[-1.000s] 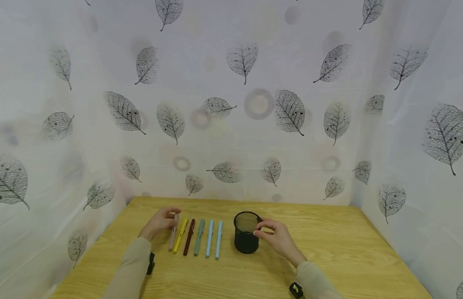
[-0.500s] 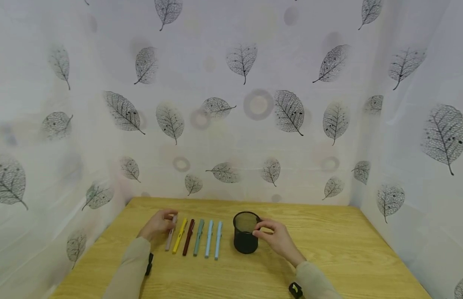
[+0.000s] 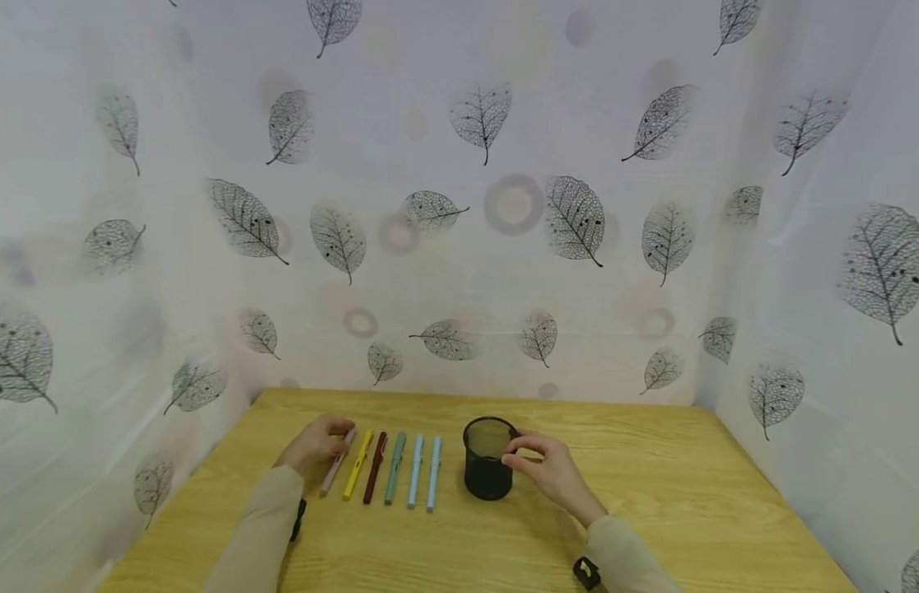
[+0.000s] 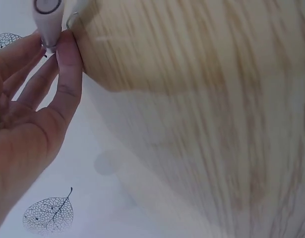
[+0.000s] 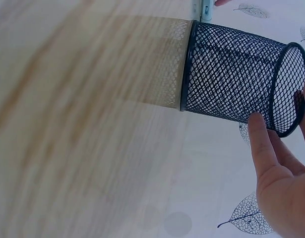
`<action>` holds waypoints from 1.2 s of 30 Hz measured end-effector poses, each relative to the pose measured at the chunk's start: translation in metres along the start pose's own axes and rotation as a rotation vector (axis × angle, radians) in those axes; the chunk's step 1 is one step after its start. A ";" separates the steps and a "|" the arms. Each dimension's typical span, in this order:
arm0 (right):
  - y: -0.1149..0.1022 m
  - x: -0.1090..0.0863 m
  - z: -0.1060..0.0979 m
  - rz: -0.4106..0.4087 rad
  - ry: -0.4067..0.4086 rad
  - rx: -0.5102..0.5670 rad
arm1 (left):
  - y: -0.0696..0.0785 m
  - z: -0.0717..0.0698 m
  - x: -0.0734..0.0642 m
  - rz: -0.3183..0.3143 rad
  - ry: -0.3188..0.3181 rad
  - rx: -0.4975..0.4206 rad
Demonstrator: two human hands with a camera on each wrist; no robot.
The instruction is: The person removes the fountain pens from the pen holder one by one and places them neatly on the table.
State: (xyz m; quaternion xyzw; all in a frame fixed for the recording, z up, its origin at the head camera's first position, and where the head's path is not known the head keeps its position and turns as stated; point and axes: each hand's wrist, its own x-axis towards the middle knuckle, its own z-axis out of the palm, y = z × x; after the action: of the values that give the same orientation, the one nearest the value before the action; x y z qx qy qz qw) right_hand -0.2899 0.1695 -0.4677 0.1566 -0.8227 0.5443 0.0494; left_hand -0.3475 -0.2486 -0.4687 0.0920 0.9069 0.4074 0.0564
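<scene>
In the head view, my left hand pinches the upper end of a pinkish-grey pen, the leftmost of a row. The left wrist view shows this pen end-on between thumb and fingertips. To its right lie a yellow pen, a dark red pen, a green pen and two light blue pens. My right hand grips the rim of a black mesh pen holder, which stands upright. In the right wrist view, a fingertip presses the outside of the mesh.
A wooden table carries everything. Pale curtains with a leaf print rise behind it and on both sides. A dark wrist strap shows beneath the right sleeve, and another by the left one.
The pinkish-grey pen's near end has swung left, so it now slants away from the yellow pen. My left hand stays at its upper end. The right hand and pen holder hold still.
</scene>
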 end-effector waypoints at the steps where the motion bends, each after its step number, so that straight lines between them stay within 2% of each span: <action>1: 0.001 0.000 0.000 0.001 -0.004 0.000 | 0.001 0.001 0.000 -0.031 0.008 -0.006; 4: 0.002 0.000 -0.001 0.003 -0.013 0.003 | 0.005 0.004 -0.001 -0.110 0.027 0.012; 7: 0.002 -0.001 -0.002 0.005 -0.011 0.012 | 0.006 0.005 -0.001 -0.150 0.038 0.033; 13: 0.000 -0.001 -0.004 0.016 -0.009 0.009 | 0.003 0.006 0.000 -0.104 0.033 0.051; 21: -0.001 0.000 -0.003 0.020 -0.020 0.009 | 0.004 0.005 -0.001 -0.101 0.032 0.037; 28: 0.000 -0.001 -0.002 0.025 -0.026 -0.005 | 0.002 0.006 -0.003 -0.122 0.036 0.029; 33: -0.002 -0.001 -0.002 0.019 -0.006 -0.021 | 0.008 0.006 -0.005 -0.146 0.039 0.010; 36: -0.003 -0.002 -0.003 0.015 0.000 -0.033 | 0.013 0.007 -0.007 -0.140 0.048 0.003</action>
State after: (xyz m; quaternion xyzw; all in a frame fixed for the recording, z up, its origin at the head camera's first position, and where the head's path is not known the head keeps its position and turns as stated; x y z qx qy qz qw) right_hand -0.2870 0.1716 -0.4644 0.1493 -0.8326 0.5312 0.0479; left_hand -0.3375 -0.2363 -0.4635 0.0186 0.9128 0.4033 0.0626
